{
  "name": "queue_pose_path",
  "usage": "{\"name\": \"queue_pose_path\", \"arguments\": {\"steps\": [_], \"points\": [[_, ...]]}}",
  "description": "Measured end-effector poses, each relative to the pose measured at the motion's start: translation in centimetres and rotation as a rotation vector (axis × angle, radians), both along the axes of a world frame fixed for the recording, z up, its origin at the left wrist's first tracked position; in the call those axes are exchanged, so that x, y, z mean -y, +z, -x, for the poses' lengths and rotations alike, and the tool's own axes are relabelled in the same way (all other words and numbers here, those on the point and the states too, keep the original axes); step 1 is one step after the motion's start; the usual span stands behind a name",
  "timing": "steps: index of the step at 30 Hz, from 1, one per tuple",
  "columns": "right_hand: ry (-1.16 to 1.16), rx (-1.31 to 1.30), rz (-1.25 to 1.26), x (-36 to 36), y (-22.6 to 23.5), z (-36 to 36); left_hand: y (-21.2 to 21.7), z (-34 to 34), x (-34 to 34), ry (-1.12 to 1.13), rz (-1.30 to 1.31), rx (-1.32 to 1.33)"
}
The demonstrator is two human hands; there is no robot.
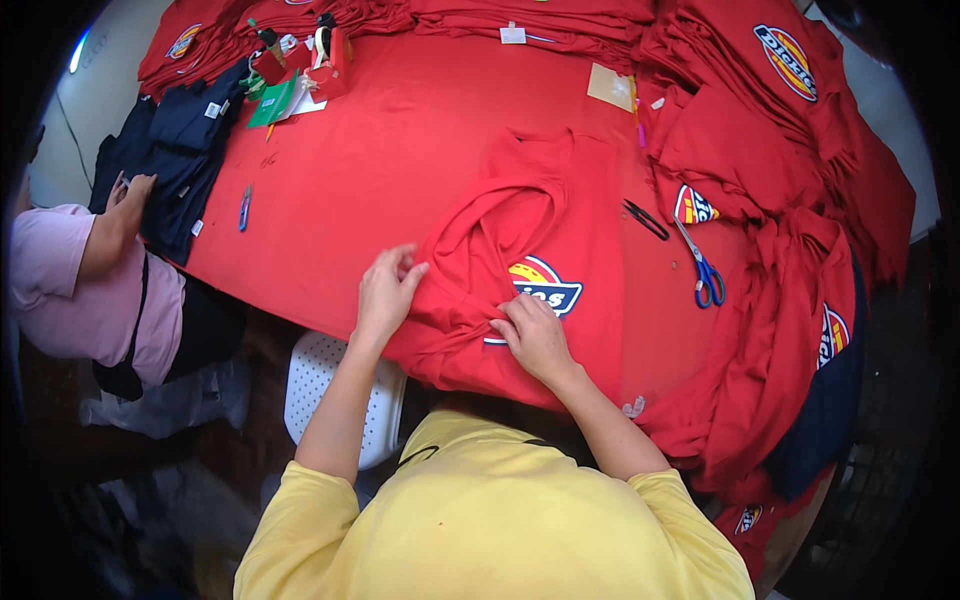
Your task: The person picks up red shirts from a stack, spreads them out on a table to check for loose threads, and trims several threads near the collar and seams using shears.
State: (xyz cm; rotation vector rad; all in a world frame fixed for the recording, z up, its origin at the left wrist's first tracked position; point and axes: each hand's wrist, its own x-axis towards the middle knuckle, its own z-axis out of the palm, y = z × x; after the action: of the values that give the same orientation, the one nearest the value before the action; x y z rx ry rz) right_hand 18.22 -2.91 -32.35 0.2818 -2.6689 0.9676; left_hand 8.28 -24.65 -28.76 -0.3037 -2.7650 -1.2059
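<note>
A red T-shirt (590, 230) with a printed logo on its front lies before me, one side bunched and folded over toward the middle, partly covering the logo. My right hand (535, 338) rests on it at the lower edge of the logo, fingertips pinched on a fold of the fabric. By the bunched left edge of the shirt is my left hand (385, 295), its fingers bent and apart, with nothing visible between them. Black thread snips (646, 219) and blue-handled scissors (703, 272) lie to the right of the shirt.
Piled red shirts (740, 140) line the far and right sides of the red-covered table (340, 200). At left, a co-worker in pink (100, 270) handles dark folded garments (180, 150). Blue snips (245, 208) and a red tape dispenser (330, 70) lie nearby; a white stool (325, 385) stands below.
</note>
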Motion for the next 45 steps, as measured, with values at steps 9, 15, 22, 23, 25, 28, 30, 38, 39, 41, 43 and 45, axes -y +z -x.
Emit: {"name": "queue_pose_path", "arguments": {"steps": [9,15,22,23,25,28,30,38,39,41,43,45], "points": [[-0.141,0.143,0.418,-1.5,2.4,-0.5,3.7,-1.5,-1.9,-0.620,0.375,0.042],[-0.689,0.180,-0.192,-11.0,0.8,-1.3,5.8,-1.6,0.3,-0.421,-0.083,0.124],[-0.631,-0.209,-0.215,-8.2,6.9,3.0,7.9,2.4,5.0,-0.041,0.034,-0.118],[-0.471,-0.271,-0.223,-6.2,7.7,4.2,8.2,2.4,3.4,-0.058,0.079,-0.331],[-0.026,-0.234,-0.259,-2.2,7.5,5.6,8.3,1.4,-0.4,-0.175,-0.055,-0.402],[0.149,0.160,-0.187,1.5,6.9,4.6,4.3,-0.9,-5.2,-0.306,-0.577,0.149],[0.096,0.316,-0.232,-1.0,3.8,3.8,0.6,-1.5,-6.1,-0.349,-0.361,0.286],[-0.269,0.009,0.015,-8.3,0.4,-1.4,-2.9,-1.9,-4.9,-0.452,0.112,-0.174],[-0.250,0.022,0.083,-8.5,0.5,-1.2,-2.1,-1.8,-5.2,-0.470,0.174,-0.191],[-0.250,0.032,0.150,-8.7,0.9,-1.0,-1.5,-1.9,-6.2,-0.501,0.230,-0.231],[-0.278,0.021,0.148,-7.7,2.5,-0.5,-1.3,-2.0,-7.6,-0.519,0.220,-0.283],[-0.207,0.183,0.341,-6.2,3.6,0.1,-1.5,-2.0,-8.5,-0.534,0.254,-0.225]]}}
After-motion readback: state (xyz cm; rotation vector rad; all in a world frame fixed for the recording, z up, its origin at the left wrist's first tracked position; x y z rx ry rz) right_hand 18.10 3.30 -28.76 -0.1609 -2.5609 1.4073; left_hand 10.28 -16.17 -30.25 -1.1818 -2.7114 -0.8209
